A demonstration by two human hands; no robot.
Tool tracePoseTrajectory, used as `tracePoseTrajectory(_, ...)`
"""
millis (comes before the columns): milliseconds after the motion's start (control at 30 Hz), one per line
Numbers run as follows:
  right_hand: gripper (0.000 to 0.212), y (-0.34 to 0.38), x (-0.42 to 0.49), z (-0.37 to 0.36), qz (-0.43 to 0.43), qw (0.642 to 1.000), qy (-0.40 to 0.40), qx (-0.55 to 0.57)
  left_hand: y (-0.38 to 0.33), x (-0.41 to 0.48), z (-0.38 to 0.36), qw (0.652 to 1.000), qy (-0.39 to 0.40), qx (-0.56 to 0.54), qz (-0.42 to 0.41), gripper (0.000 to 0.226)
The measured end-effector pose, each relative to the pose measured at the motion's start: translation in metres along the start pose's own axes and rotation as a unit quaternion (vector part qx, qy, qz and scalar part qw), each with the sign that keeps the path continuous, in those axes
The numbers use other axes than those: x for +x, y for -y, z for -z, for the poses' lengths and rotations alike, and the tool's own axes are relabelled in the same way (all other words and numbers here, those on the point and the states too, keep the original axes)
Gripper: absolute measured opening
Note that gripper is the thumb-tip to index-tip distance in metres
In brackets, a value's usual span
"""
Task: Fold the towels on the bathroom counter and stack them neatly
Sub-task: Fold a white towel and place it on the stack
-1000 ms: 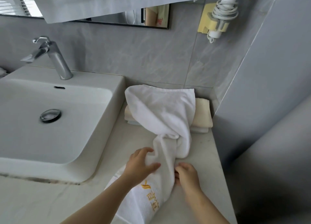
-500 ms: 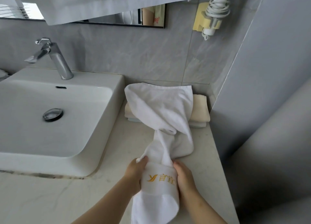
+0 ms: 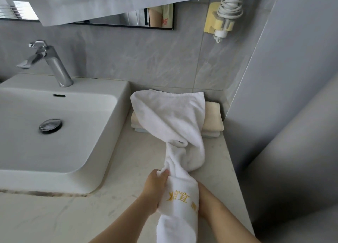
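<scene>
A long white towel with gold embroidered lettering runs from the back of the marble counter toward me, bunched and twisted in the middle. Its far end drapes over a small stack of folded towels, cream on top. My left hand grips the towel's left side near the lettering. On the right side my right hand holds the same bunched part, its fingers partly hidden behind the cloth. The towel's near end hangs down past the counter's front edge.
A white basin with a chrome faucet fills the counter's left. A grey tiled wall closes the right side. A wall hair dryer hangs above the stack, beside a mirror partly covered by a hanging white cloth.
Both hands closed around the bunched towel and pulled it toward me. The gold lettering now faces up between my hands, and the towel's near end hangs lower.
</scene>
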State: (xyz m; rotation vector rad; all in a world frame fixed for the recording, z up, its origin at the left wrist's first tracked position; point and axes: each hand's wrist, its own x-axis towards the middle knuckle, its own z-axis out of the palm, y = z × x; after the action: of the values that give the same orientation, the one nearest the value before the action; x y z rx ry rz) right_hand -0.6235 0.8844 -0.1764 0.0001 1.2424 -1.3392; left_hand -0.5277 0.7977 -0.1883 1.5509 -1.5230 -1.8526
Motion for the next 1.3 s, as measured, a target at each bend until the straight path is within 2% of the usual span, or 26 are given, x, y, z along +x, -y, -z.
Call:
tracePoseTrajectory(100, 0.014, -0.002, 0.008, -0.002, 0.089, 0.990, -0.084, -0.075, -0.003, 0.004, 0.010, 0.985, -0.045, 0.138, -0.098, 0.012)
tracePoseTrajectory(233, 0.009, -0.001, 0.012, 0.000, 0.133, 0.976, -0.164, -0.047, -0.001, 0.008, 0.029, 0.966, -0.091, 0.204, -0.128, 0.006)
tracePoseTrajectory(333, 0.021, 0.001, 0.013, 0.015, 0.167, 0.946, -0.262, -0.091, 0.005, 0.013, 0.048, 0.950, -0.122, 0.257, -0.130, 0.010)
tracePoseTrajectory(467, 0.027, 0.003, 0.010, 0.026, 0.170, 0.921, -0.276, -0.214, 0.009, 0.010, 0.066, 0.903, -0.128, 0.394, -0.113, 0.018)
tracePoseTrajectory(533, 0.034, 0.001, 0.010, 0.029, 0.176, 0.916, -0.285, -0.220, 0.013, 0.005, 0.064, 0.884, -0.118, 0.440, -0.103, 0.019)
tracePoseTrajectory(633, 0.030, 0.000, 0.005, 0.029, 0.166, 0.925, -0.279, -0.198, 0.019, 0.000, 0.063, 0.848, -0.090, 0.513, -0.097, 0.017)
tracePoseTrajectory(767, 0.036, -0.003, 0.005, 0.040, 0.149, 0.908, -0.319, -0.226, 0.024, -0.005, 0.082, 0.829, -0.058, 0.553, -0.065, 0.016)
tracePoseTrajectory(900, 0.015, -0.002, 0.002, 0.049, 0.148, 0.879, -0.340, -0.299, 0.022, -0.010, 0.101, 0.813, -0.026, 0.581, -0.039, 0.009)
tracePoseTrajectory(933, 0.011, -0.001, 0.002, 0.048, 0.152, 0.877, -0.337, -0.305, 0.018, -0.010, 0.101, 0.810, -0.029, 0.585, -0.041, 0.008)
tracePoseTrajectory(1000, 0.008, 0.000, 0.004, 0.042, 0.165, 0.878, -0.329, -0.306, 0.010, -0.005, 0.094, 0.808, -0.051, 0.583, -0.060, 0.020)
tracePoseTrajectory(1100, 0.009, 0.002, 0.008, 0.035, 0.175, 0.886, -0.308, -0.298, -0.003, 0.009, 0.075, 0.832, -0.107, 0.535, -0.102, 0.046)
tracePoseTrajectory(1167, 0.009, 0.001, 0.009, 0.034, 0.171, 0.887, -0.299, -0.308, -0.009, 0.020, 0.060, 0.844, -0.106, 0.512, -0.118, 0.055)
tracePoseTrajectory(1233, 0.008, 0.001, 0.010, 0.037, 0.165, 0.887, -0.298, -0.313, -0.011, 0.032, 0.050, 0.864, -0.085, 0.483, -0.110, 0.056)
tracePoseTrajectory(1300, 0.007, 0.001, 0.009, 0.040, 0.157, 0.889, -0.307, -0.302, -0.009, 0.042, 0.047, 0.885, -0.063, 0.452, -0.095, 0.045)
